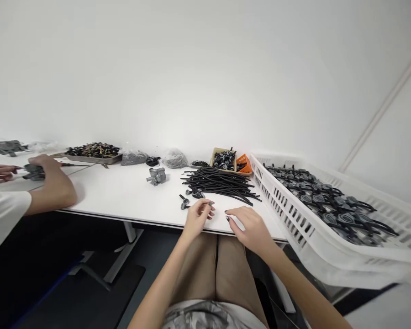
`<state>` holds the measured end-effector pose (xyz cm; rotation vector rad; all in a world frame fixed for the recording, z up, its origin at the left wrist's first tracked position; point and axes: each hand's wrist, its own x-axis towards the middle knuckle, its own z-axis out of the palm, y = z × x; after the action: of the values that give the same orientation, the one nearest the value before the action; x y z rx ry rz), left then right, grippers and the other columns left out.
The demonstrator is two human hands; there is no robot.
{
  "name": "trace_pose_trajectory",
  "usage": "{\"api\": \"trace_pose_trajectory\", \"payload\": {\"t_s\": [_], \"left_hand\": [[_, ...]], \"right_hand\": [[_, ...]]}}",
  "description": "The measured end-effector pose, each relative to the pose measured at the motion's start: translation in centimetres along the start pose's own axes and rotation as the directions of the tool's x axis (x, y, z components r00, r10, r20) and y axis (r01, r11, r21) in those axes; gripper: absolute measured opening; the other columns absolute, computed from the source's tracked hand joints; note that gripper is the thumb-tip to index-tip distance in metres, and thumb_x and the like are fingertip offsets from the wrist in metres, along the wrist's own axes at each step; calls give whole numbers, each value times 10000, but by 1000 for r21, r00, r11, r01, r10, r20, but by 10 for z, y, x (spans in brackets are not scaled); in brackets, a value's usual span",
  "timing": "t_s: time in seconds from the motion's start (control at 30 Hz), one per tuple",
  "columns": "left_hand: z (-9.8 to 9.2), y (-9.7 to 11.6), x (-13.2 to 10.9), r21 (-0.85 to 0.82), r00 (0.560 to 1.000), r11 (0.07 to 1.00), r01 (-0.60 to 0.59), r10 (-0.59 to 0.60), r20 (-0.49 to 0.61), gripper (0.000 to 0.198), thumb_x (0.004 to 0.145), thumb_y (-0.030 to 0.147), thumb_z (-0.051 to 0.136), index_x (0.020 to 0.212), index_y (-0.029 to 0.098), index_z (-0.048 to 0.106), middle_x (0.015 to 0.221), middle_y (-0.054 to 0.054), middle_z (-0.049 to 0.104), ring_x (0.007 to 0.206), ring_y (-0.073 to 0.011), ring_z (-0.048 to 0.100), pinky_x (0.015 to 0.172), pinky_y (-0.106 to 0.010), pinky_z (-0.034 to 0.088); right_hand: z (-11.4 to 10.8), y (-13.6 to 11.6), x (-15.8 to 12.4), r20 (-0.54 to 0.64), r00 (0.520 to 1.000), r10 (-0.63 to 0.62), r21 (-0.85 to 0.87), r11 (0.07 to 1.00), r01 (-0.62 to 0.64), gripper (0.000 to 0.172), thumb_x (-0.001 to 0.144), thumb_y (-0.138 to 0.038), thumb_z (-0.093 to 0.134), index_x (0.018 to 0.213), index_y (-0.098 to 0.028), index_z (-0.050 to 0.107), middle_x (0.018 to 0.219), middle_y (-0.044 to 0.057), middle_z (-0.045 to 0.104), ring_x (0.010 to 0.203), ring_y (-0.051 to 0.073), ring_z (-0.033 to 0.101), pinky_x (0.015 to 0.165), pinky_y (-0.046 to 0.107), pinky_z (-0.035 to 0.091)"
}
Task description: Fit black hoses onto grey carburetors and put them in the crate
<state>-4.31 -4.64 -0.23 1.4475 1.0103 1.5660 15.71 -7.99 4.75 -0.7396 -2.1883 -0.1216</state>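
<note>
My left hand is just above the table's front edge, its fingers loosely curled and apart, with nothing visible in them. To its right, my right hand is held with thumb and forefinger slightly apart, also with nothing visible between them. Small black and grey round-headed parts lie just beyond my left hand. Behind both hands spreads a pile of black rubber tubes. A grey metal casting with a side spout stands farther back on the left.
A white slotted crate holding rows of grey assemblies with black tubes is on the right. A yellow basket and an orange basket stand behind the tubes. At left, a co-worker's hand grips a grey part near a metal tray.
</note>
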Motion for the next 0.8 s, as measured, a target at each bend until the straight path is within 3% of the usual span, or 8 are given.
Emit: {"api": "trace_pose_trajectory", "payload": {"t_s": [0.1, 0.23, 0.3, 0.4, 0.47, 0.53, 0.7, 0.8], "left_hand": [[-60, 14, 4, 118, 970, 993, -6, 34, -242, 404, 826, 586, 549, 916, 194, 585, 839, -75, 668, 672, -186, 636, 591, -323, 523], [-159, 23, 33, 361, 902, 924, 129, 42, -431, 392, 829, 528, 523, 1001, 182, 586, 994, -101, 684, 798, -222, 675, 658, -334, 533], [-202, 17, 53, 537, 868, 800, 267, 44, -495, 416, 834, 486, 506, 1099, 172, 569, 1134, -139, 663, 877, -251, 679, 719, -368, 537], [-248, 0, 82, 760, 862, 498, 418, 45, -504, 543, 841, 451, 496, 1256, 101, 508, 1294, -244, 561, 1089, -337, 623, 896, -448, 486], [-267, -13, 98, 835, 879, 307, 457, -14, -476, 590, 847, 447, 480, 1292, 61, 494, 1356, -302, 486, 1150, -394, 590, 950, -488, 445], [-278, -22, 109, 899, 917, 181, 399, -74, -392, 557, 868, 427, 435, 1284, 64, 511, 1310, -294, 529, 1158, -407, 580, 951, -487, 436], [-285, -29, 118, 940, 950, 152, 305, -120, -288, 443, 882, 438, 392, 1092, 122, 620, 1205, -232, 611, 1070, -373, 619, 888, -422, 461], [-283, -26, 118, 950, 954, 126, 286, -129, -270, 473, 896, 471, 373, 1134, 121, 585, 1182, -224, 624, 1035, -351, 630, 845, -400, 470]], "right_hand": [[61, 17, 20, 81, 982, 172, 215, 959, -186, 222, 902, -185, 505, 993, -264, 692, 951, 36, 756, 873, 219, 712, 815, 376, 571], [115, 8, 49, 184, 973, 139, 245, 952, -182, 207, 897, -231, 571, 1068, -262, 683, 1070, 64, 723, 1047, 258, 652, 946, 429, 517], [131, 1, 60, 232, 957, 174, 183, 958, -219, 218, 877, -253, 621, 1085, -231, 684, 1106, 106, 693, 1091, 294, 617, 972, 463, 493], [150, -2, 70, 287, 919, 270, 136, 938, -318, 158, 866, -228, 636, 1008, -207, 702, 1073, 128, 669, 1073, 306, 602, 960, 471, 488], [157, 1, 71, 287, 912, 294, 145, 927, -345, 107, 872, -210, 623, 943, -220, 702, 1031, 110, 668, 1048, 292, 607, 949, 455, 491], [160, 5, 69, 258, 920, 296, 173, 922, -345, 93, 868, -191, 616, 901, -238, 689, 989, 84, 670, 1019, 271, 616, 932, 429, 497], [152, 9, 67, 141, 915, 379, 329, 853, -404, 128, 844, -161, 573, 904, -239, 655, 930, 47, 681, 903, 215, 646, 854, 349, 508], [147, 9, 68, 66, 883, 464, 450, 777, -441, 133, 826, -177, 554, 899, -237, 649, 859, 19, 679, 768, 180, 637, 776, 315, 516]]}}
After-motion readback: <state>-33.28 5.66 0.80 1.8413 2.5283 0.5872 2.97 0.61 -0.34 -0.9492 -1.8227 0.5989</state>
